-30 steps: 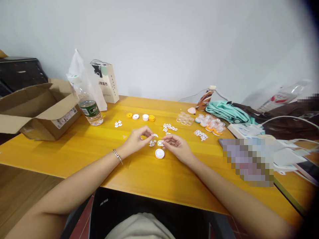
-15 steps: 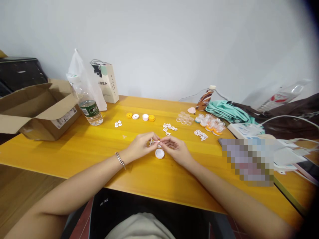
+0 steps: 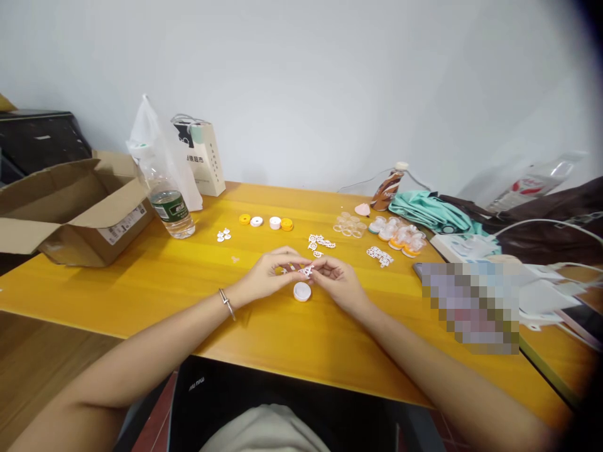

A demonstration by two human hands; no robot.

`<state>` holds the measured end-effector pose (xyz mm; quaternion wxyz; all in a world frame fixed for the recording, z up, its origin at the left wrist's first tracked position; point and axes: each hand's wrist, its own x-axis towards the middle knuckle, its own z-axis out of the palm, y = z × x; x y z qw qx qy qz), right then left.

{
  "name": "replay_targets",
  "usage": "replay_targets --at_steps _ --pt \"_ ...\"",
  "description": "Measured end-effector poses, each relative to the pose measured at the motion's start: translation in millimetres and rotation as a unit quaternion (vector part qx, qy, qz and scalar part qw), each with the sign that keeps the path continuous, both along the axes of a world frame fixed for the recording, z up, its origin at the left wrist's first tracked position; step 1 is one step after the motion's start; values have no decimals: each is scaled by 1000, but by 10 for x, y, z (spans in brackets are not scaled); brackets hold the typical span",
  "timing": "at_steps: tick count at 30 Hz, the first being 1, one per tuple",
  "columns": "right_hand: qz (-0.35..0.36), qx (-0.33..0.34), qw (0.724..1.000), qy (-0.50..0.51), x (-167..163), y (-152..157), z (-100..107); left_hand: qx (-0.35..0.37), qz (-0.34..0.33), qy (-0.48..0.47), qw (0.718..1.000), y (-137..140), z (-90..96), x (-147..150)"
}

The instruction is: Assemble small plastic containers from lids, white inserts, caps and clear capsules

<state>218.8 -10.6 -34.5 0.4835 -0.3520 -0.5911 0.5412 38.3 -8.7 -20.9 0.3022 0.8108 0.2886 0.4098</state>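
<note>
Between my fingertips is a small white openwork plastic piece [image 3: 306, 271], held a little above the table. My left hand [image 3: 276, 273] pinches it from the left, and my right hand [image 3: 336, 282] has its thumb and forefinger closed at its right side. Just below my fingers stands a round white cap with an orange base [image 3: 302, 291], its hollow side up. Beyond my hands lie several white wheel-like pieces [image 3: 320, 242]. Other white bits show partly behind my left fingers.
Yellow and white round caps [image 3: 275, 223] stand in a row, with small white knobs [image 3: 223, 235] to their left. Clear cups [image 3: 349, 224], domed pieces [image 3: 398, 235] and white openwork parts [image 3: 379, 256] lie right. A water bottle [image 3: 172, 213] and cardboard box [image 3: 108, 220] stand left; a blurred-out device [image 3: 466, 307] lies right.
My hands have turned the white piece, so more of its openwork shape shows. The right hand has shifted slightly right; the round cap stays in place.
</note>
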Motion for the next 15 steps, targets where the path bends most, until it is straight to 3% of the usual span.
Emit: replay_targets --at_steps 6,15 --pt "-6 -6 1000 -8 -2 17 -38 118 13 34 992 -80 23 38" --pt "-5 -22 1000 4 -34 1 -44 106 28 24 994 -69 37 18"
